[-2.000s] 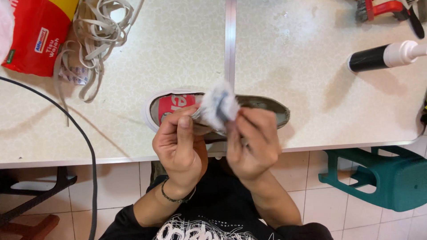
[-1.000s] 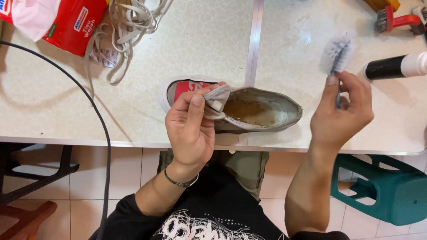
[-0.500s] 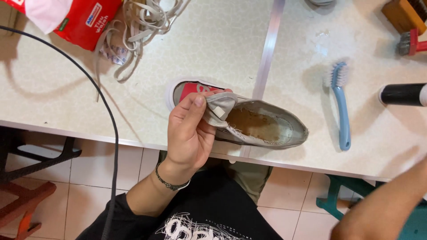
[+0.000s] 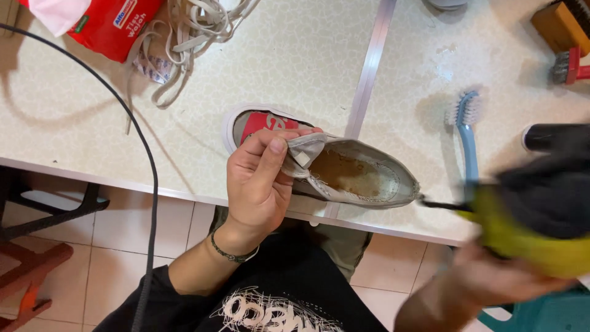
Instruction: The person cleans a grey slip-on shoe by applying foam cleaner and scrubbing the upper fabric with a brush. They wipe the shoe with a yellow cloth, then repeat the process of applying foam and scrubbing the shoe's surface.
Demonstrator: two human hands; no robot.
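A grey canvas shoe (image 4: 353, 178) with a red toe patch and no laces lies on the table's front edge. My left hand (image 4: 258, 181) pinches its tongue and holds the shoe open, showing a brown-stained insole. My right hand (image 4: 498, 283), blurred at the lower right below the table edge, grips a yellow and black object (image 4: 534, 221) that I cannot identify. A blue-handled brush (image 4: 467, 138) lies on the table to the right of the shoe, apart from both hands.
Loose beige laces (image 4: 190, 37) and a red packet (image 4: 114, 24) lie at the back left. A black cable (image 4: 144, 160) hangs over the front edge. A black bottle (image 4: 550, 136) and other brushes (image 4: 568, 61) sit at the right. A teal stool (image 4: 541, 313) stands below.
My right hand set the blue brush down on the table, dropped below the edge, and has come back up holding a yellow and black object. My left hand kept its hold on the shoe's tongue.
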